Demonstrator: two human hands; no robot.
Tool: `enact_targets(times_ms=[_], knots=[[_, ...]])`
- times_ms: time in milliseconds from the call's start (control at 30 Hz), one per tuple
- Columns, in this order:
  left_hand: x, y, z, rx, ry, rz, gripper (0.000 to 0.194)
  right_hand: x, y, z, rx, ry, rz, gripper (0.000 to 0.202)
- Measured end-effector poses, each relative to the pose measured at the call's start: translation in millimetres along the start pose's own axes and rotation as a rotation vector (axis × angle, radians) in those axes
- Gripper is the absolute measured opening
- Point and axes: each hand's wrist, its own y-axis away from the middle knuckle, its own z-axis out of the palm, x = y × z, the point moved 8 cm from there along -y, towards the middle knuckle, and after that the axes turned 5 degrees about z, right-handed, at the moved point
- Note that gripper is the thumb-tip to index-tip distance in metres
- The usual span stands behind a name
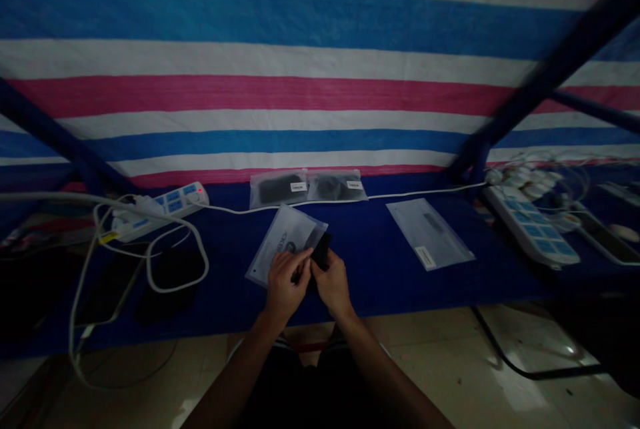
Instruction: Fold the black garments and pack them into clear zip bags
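Both hands meet over the blue tabletop [360, 285]. My left hand [287, 282] pinches the edge of a frosted plastic bag [280, 235] printed with dark lettering. A folded piece of black cloth [321, 250] sits at the bag's open right end, gripped by my right hand [331, 282]. Whether the left fingers also touch the cloth is hard to make out. Behind the hands lie two filled bags side by side, a left one [275, 192] and a right one [333, 189], each with dark contents and a white label. To the right lies a flat bag [427, 232] with a white label.
A white power strip [173, 205] with looped cables stands at the left, near a phone [113, 289]. Another power strip [535, 229] with plugs and a second phone [613, 239] lie at the right. Dark blue metal bars [530, 82] slope up in front of striped sheeting [280, 95].
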Motion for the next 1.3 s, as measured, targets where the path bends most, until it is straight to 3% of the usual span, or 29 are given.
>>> enact_targets(times_ms=[133, 400, 533, 667, 800, 933, 1100, 1300], knots=[[-0.9, -0.2, -1.4, 0.008, -0.002, -0.014, 0.022, -2.0, -1.1, 6.6, -0.113, 0.014, -0.011, 0.037], [-1.0, 0.8, -0.5, -0.014, 0.016, 0.003, 0.022, -7.1, -3.5, -13.5, -0.206, 0.154, 0.041, 0.034], [3.3, 1.3, -1.3, -0.009, 0.018, 0.033, 0.022, 0.2, -3.7, -3.9, -0.255, 0.116, 0.083, 0.033], [14.2, 2.3, 1.3, -0.038, 0.063, 0.13, 0.024, -0.7, -5.8, 5.5, -0.229, 0.053, 0.028, 0.018], [18.6, 2.8, 1.5, -0.036, 0.095, 0.163, 0.028, -7.4, -5.1, 10.6, -0.233, -0.022, -0.018, 0.032], [16.8, 2.5, 2.3, -0.052, 0.083, 0.134, 0.028, -8.7, -2.3, 8.2, -0.24, -0.086, -0.003, 0.029], [15.6, 2.8, 3.7, -0.077, 0.085, 0.121, 0.027, -3.1, 3.6, 0.3, -0.259, -0.107, 0.056, 0.024], [10.5, 3.7, 11.4, -0.162, 0.091, 0.067, 0.022, 2.0, 12.2, -13.9, -0.349, -0.292, 0.185, 0.045]])
